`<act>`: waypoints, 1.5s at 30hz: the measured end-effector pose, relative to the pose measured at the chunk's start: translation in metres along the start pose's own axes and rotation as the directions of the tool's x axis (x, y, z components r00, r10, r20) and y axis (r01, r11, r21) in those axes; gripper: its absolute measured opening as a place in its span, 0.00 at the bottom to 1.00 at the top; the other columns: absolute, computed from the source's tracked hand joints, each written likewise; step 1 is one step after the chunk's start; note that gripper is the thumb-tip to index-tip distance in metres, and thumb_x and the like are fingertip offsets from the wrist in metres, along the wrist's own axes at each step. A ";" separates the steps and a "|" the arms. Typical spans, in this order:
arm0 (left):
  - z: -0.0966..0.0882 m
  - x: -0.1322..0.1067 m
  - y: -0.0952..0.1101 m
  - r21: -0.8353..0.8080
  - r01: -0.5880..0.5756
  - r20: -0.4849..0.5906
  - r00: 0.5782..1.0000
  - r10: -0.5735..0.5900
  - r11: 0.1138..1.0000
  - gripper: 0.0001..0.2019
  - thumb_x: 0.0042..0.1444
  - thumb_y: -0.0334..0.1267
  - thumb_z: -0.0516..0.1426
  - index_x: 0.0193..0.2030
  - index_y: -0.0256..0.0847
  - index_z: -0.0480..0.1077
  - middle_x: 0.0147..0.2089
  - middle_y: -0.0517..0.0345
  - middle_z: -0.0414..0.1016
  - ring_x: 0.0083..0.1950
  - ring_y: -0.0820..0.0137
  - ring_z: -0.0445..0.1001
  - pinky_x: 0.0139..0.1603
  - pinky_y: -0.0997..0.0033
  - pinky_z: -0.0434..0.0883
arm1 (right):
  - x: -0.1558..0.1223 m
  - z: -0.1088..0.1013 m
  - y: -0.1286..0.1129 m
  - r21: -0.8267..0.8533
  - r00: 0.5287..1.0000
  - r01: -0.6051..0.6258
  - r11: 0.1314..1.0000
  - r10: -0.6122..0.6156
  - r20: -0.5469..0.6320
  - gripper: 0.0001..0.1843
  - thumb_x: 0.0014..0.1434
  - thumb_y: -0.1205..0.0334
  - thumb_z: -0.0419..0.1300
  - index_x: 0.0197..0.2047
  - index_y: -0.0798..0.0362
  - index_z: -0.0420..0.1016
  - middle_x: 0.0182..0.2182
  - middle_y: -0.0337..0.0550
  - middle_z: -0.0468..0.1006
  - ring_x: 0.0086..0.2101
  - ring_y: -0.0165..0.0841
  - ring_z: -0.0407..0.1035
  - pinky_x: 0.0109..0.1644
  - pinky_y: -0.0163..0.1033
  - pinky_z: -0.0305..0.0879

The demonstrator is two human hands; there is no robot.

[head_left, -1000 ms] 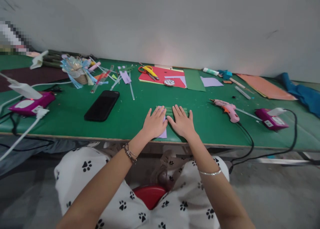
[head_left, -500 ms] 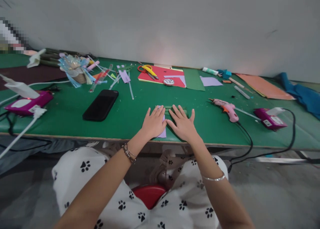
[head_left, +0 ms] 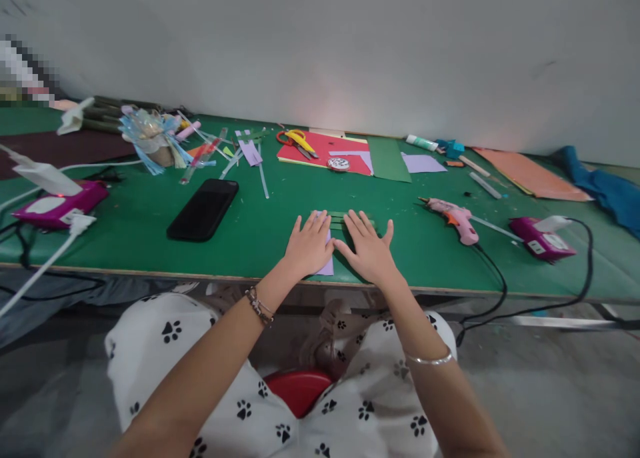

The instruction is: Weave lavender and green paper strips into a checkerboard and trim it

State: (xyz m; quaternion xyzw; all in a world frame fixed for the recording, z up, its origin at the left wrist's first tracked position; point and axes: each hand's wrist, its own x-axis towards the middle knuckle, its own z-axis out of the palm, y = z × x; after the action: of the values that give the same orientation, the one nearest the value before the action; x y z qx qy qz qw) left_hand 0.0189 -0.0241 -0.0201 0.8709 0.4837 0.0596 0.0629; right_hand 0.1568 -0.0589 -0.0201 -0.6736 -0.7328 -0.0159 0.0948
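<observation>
Near the front edge of the table, my left hand (head_left: 309, 245) lies flat over a piece of purple paper (head_left: 327, 267), its fingers stretched out. Only the right side and lower end of that paper show. Beside it my right hand (head_left: 367, 248) is spread flat on thin green paper strips (head_left: 338, 220), with the fingers pointing away from me. The strips run sideways between the two hands, and much of them is hidden under the fingers. My two thumbs meet or nearly meet in the middle. Neither hand grips anything.
A black phone (head_left: 203, 209) lies to the left. Scissors (head_left: 299, 143) rest on red paper (head_left: 320, 153) at the back. On the right are a pink glue gun (head_left: 454, 221) and a purple power strip (head_left: 543, 238) with cables; another purple power strip (head_left: 60, 205) sits at far left.
My right hand has shifted very slightly to the right, and a little more of the green strips shows between the hands. My left hand stays on the purple paper.
</observation>
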 end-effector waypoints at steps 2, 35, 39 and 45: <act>0.000 0.000 0.000 0.000 0.004 -0.005 1.000 -0.004 1.000 0.27 0.62 0.40 0.40 0.65 0.30 0.50 0.68 0.48 0.47 0.68 0.59 0.45 0.66 0.50 0.46 | 0.000 0.000 0.000 -0.009 1.000 -0.016 1.000 0.016 0.006 0.33 0.62 0.43 0.34 0.64 0.51 0.53 0.64 0.43 0.52 0.63 0.39 0.44 0.62 0.64 0.24; -0.016 0.011 -0.047 -0.129 -0.122 0.081 0.988 0.133 0.984 0.29 0.60 0.41 0.41 0.67 0.32 0.44 0.69 0.50 0.43 0.69 0.64 0.41 0.66 0.53 0.41 | 0.003 -0.004 -0.001 0.068 0.999 -0.042 0.997 0.043 -0.003 0.28 0.60 0.56 0.43 0.63 0.51 0.53 0.63 0.47 0.54 0.62 0.38 0.48 0.61 0.64 0.33; -0.015 0.019 -0.044 -0.081 -0.214 0.057 0.974 0.219 0.973 0.28 0.61 0.43 0.41 0.66 0.33 0.46 0.68 0.50 0.46 0.69 0.65 0.44 0.66 0.53 0.41 | 0.013 -0.005 0.001 0.074 0.999 0.039 0.997 -0.039 0.006 0.27 0.60 0.57 0.44 0.63 0.50 0.54 0.63 0.46 0.55 0.62 0.37 0.49 0.61 0.64 0.34; -0.010 0.027 -0.042 -0.020 -0.242 0.083 0.967 0.243 0.970 0.29 0.61 0.44 0.40 0.66 0.32 0.46 0.68 0.48 0.47 0.68 0.64 0.46 0.67 0.52 0.38 | 0.030 -0.003 0.007 0.087 0.995 0.095 0.992 -0.097 0.026 0.26 0.61 0.54 0.44 0.62 0.49 0.57 0.61 0.46 0.60 0.60 0.39 0.52 0.61 0.64 0.34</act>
State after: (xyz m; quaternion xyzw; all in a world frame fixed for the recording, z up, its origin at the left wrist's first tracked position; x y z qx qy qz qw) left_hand -0.0040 0.0212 -0.0158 0.9249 0.3703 0.0321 0.0797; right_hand 0.1623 -0.0294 -0.0130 -0.6331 -0.7658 0.0211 0.1114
